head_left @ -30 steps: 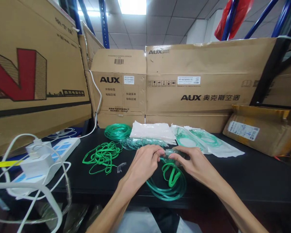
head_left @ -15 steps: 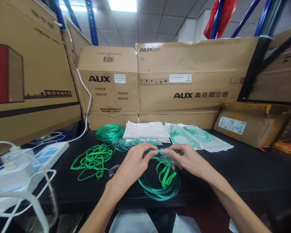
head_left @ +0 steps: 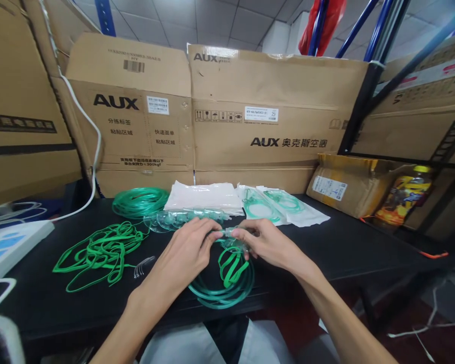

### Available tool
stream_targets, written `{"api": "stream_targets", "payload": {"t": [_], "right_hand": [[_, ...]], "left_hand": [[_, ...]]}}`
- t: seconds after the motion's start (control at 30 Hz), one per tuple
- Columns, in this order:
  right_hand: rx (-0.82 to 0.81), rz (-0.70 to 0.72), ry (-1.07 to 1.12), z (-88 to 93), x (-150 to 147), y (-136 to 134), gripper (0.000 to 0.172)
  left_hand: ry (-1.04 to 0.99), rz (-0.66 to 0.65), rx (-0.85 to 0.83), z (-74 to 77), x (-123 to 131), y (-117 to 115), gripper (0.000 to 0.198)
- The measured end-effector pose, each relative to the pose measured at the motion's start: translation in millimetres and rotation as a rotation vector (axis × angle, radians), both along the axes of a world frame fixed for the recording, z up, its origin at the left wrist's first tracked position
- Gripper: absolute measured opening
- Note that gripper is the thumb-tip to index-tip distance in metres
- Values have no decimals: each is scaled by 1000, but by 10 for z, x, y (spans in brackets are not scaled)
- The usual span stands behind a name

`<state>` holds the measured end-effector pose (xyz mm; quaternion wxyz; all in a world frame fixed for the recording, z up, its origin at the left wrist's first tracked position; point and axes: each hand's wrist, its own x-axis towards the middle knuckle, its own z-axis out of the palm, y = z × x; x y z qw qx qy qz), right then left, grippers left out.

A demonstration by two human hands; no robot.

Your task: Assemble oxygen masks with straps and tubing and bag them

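Over the front of the black table my left hand [head_left: 191, 245] pinches the end of a green plastic tube [head_left: 220, 302], whose coil hangs below at the table's front edge. Facing it, my right hand [head_left: 269, 243] is closed on a clear oxygen mask [head_left: 234, 245], gripping near its clear connector [head_left: 228, 232]. Tube end and connector meet between my fingertips; how deep the tube sits is hidden. From the mask dangles a green elastic strap [head_left: 233, 275]. Just beyond my hands lies a row of nested clear masks [head_left: 170, 220].
Left of my hands are a tangle of green elastic [head_left: 102, 250] and thin metal strips [head_left: 142, 266]. Behind lie coiled green tubing [head_left: 138, 202], white pouches [head_left: 205, 196] and packed mask sets [head_left: 288, 205]. A power strip [head_left: 18, 245], a carton [head_left: 341, 184] and a drink bottle [head_left: 404, 197] stand at the sides.
The view has turned to the right, so everything appears shifted left and the bottle shows more fully. Both hands keep the same hold on the tube and mask.
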<state>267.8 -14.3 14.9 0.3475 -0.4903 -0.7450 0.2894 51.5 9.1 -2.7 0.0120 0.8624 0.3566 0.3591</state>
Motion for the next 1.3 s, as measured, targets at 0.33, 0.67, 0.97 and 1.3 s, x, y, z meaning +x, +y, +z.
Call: {"api": "stream_targets", "payload": {"t": [0.33,0.67,0.97,1.3], "right_hand": [[68,7,-2,-38,-36,9,32],[186,-102,-184,-156,-18,75,33],[217,-73,-128,-26,-117,3,40],[423,-309,-137,-193,121,-189,38]], "left_hand": [[-49,74,27,-1,66,-32,16],[-77,127,-119,55,86,-91,21],[-59,50,-218,176,-123,-60,26],[47,66,-398,-74,-431,27,32]]}}
